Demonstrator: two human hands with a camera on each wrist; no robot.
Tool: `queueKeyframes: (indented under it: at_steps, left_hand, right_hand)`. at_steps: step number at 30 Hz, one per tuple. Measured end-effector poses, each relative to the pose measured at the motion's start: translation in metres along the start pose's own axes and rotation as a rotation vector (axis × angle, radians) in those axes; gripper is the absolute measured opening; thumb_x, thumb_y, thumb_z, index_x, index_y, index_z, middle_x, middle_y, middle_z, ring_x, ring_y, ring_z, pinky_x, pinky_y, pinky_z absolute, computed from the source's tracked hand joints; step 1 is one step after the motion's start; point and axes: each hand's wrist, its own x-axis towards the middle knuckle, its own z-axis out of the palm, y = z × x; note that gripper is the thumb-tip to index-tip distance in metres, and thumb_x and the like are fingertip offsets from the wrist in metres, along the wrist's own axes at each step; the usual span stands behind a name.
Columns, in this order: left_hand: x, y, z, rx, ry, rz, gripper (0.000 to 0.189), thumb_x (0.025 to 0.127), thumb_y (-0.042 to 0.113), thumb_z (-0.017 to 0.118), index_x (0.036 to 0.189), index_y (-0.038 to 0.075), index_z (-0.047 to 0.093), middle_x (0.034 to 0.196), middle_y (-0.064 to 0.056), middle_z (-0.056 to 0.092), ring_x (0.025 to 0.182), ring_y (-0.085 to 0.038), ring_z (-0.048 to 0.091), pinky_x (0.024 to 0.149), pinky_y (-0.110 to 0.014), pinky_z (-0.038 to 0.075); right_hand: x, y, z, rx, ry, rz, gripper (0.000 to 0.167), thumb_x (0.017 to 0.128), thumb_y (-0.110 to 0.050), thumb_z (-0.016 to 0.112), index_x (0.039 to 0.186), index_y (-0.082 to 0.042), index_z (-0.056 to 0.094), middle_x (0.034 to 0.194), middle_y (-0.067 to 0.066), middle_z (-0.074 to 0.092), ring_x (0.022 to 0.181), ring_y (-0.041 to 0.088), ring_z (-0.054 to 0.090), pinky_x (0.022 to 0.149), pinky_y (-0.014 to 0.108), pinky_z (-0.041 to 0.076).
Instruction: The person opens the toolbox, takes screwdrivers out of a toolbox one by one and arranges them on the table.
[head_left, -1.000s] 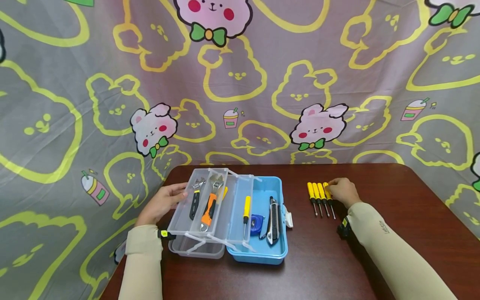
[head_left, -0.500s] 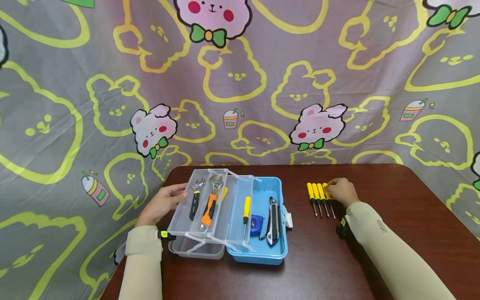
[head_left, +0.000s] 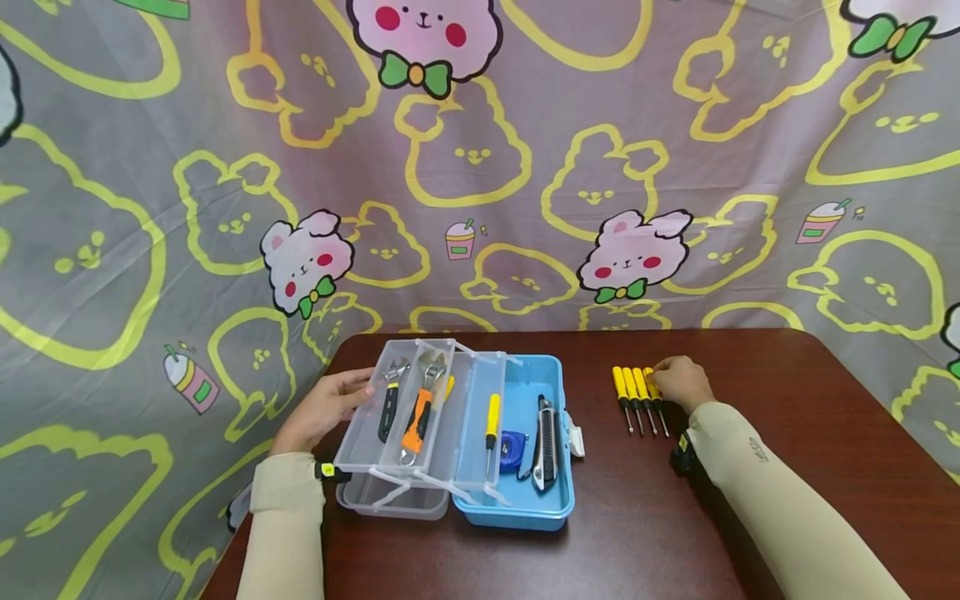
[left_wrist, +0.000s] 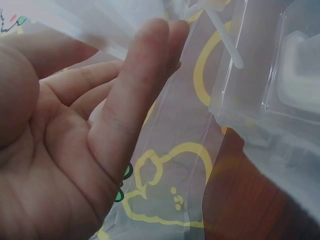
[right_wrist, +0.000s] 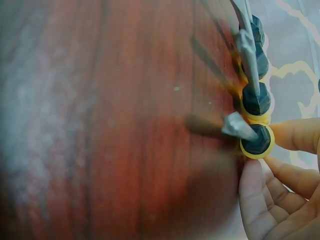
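Note:
My left hand (head_left: 324, 408) holds the outer edge of the toolbox's clear upper tray (head_left: 371, 433), thumb at the rim. In the left wrist view its long fingers (left_wrist: 132, 95) look fairly straight beside the translucent plastic. To the right of the box, several yellow-handled screwdrivers (head_left: 632, 387) lie side by side in a row, tips toward me. My right hand (head_left: 684, 383) pinches the rightmost screwdriver (right_wrist: 257, 140) by its handle between thumb and fingers. The light-blue toolbox (head_left: 517, 518) stands unfolded, its trays spread to the left.
Two adjustable wrenches (head_left: 422, 417) lie in the upper tray. Another yellow screwdriver (head_left: 492, 421) sits in the lower tray. A blue tape measure (head_left: 513, 452) and a utility knife (head_left: 547, 450) lie in the box. A white latch (head_left: 576, 439) sticks out to the right. Patterned cloth (head_left: 517, 167) hangs behind the table (head_left: 637, 525).

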Motion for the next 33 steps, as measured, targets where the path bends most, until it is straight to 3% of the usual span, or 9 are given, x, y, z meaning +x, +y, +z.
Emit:
queueKeyframes:
  at_steps: [8, 14, 25, 33]
  left_hand:
    - [-0.001, 0.0, 0.001, -0.009, 0.002, -0.003, 0.049, 0.098, 0.028, 0.06, 0.144, 0.012, 0.049, 0.123, -0.012, 0.061, 0.102, -0.027, 0.064, 0.084, -0.045, 0.053]
    - [-0.002, -0.002, 0.0, -0.012, 0.001, 0.007, 0.05, 0.098, 0.028, 0.059, 0.144, 0.011, 0.048, 0.124, -0.014, 0.061, 0.102, -0.028, 0.063, 0.085, -0.045, 0.053]
    - [-0.001, -0.002, -0.001, -0.001, -0.002, 0.009, 0.049, 0.099, 0.026, 0.059, 0.144, 0.009, 0.049, 0.124, -0.014, 0.061, 0.102, -0.027, 0.063, 0.086, -0.047, 0.052]
    - [0.0, -0.002, 0.0, -0.001, -0.005, 0.016, 0.049, 0.099, 0.026, 0.059, 0.144, 0.009, 0.048, 0.124, -0.015, 0.061, 0.102, -0.027, 0.063, 0.085, -0.045, 0.053]
  right_hand:
    - [0.0, 0.001, -0.002, -0.009, 0.0, 0.008, 0.037, 0.091, -0.023, 0.062, 0.114, 0.006, 0.065, 0.094, 0.014, 0.067, 0.069, 0.022, 0.061, 0.063, 0.034, 0.049]
    - [0.0, 0.003, -0.004, 0.034, -0.009, -0.013, 0.036, 0.091, -0.022, 0.062, 0.113, 0.007, 0.066, 0.085, 0.01, 0.067, 0.068, 0.02, 0.062, 0.062, 0.034, 0.053]
    - [-0.006, 0.009, -0.01, 0.082, 0.005, -0.011, 0.036, 0.094, -0.022, 0.061, 0.113, 0.007, 0.065, 0.088, 0.013, 0.068, 0.073, 0.021, 0.065, 0.062, 0.032, 0.055]
    - [-0.011, -0.001, -0.021, 0.055, 0.012, -0.034, 0.039, 0.095, -0.023, 0.061, 0.119, 0.008, 0.061, 0.091, 0.015, 0.068, 0.074, 0.021, 0.063, 0.065, 0.035, 0.054]
